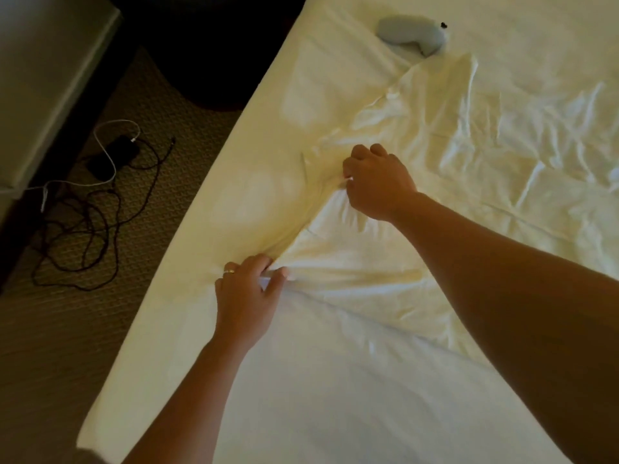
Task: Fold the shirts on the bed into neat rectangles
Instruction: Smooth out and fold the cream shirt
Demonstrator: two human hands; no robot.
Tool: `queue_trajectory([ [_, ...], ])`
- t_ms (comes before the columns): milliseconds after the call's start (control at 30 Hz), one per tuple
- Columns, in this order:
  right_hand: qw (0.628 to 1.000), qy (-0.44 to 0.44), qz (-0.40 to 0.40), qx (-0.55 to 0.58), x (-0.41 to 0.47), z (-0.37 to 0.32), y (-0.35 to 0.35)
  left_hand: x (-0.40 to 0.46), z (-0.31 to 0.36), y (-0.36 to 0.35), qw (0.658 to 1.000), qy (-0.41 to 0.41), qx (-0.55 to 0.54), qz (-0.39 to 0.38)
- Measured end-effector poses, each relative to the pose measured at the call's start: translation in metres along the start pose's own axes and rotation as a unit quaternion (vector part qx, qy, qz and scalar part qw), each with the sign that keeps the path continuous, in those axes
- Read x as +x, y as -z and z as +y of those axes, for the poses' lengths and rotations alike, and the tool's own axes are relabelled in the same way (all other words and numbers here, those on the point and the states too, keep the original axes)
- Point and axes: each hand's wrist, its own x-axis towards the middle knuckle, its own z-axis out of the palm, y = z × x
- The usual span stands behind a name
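A white shirt [385, 256] lies spread and wrinkled on the white bed [254, 135], hard to tell apart from the sheet. My left hand [246, 293], a ring on one finger, pinches a bunched edge of the shirt near the bed's left side. My right hand [376, 182] sits farther up and pinches the cloth with curled fingers, its forearm crossing the shirt from the lower right. The fabric is pulled into creases between the two hands.
A grey controller-shaped device [412, 33] lies on the bed at the top. On the carpet to the left are a dark phone [114, 157], a white cable and tangled black cords [77, 229]. A pale furniture edge [43, 82] stands at far left.
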Motion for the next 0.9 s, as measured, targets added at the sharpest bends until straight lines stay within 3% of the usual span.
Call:
queue_trajectory([
  [100, 0.997, -0.057, 0.012, 0.04, 0.002, 0.004, -0.001, 0.005, 0.0, 0.004, 0.999, 0.013, -0.029, 0.009],
  [233, 0.989, -0.109, 0.019, 0.096, 0.002, 0.01, -0.012, 0.012, 0.003, -0.005, 0.997, 0.054, 0.023, 0.043],
  [333, 0.96, -0.142, 0.145, 0.192, -0.009, 0.01, -0.017, 0.008, 0.02, -0.015, 0.988, 0.07, 0.093, 0.097],
  [400, 0.922, -0.183, 0.252, 0.23, -0.027, 0.011, -0.022, 0.004, 0.036, -0.027, 0.983, -0.008, 0.147, 0.113],
  [467, 0.894, -0.235, 0.282, 0.258, -0.05, 0.016, -0.031, 0.008, 0.051, -0.043, 0.968, -0.135, 0.198, 0.08],
  [533, 0.897, -0.28, 0.222, 0.26, -0.069, 0.027, -0.04, 0.021, 0.061, -0.058, 0.946, -0.209, 0.246, 0.025],
  [633, 0.928, -0.299, 0.104, 0.197, -0.085, 0.052, -0.052, 0.042, 0.063, -0.073, 0.934, -0.205, 0.291, -0.016],
  [900, 0.945, -0.263, 0.044, 0.188, -0.078, 0.101, -0.04, 0.045, 0.044, -0.079, 0.938, -0.167, 0.303, -0.018],
])
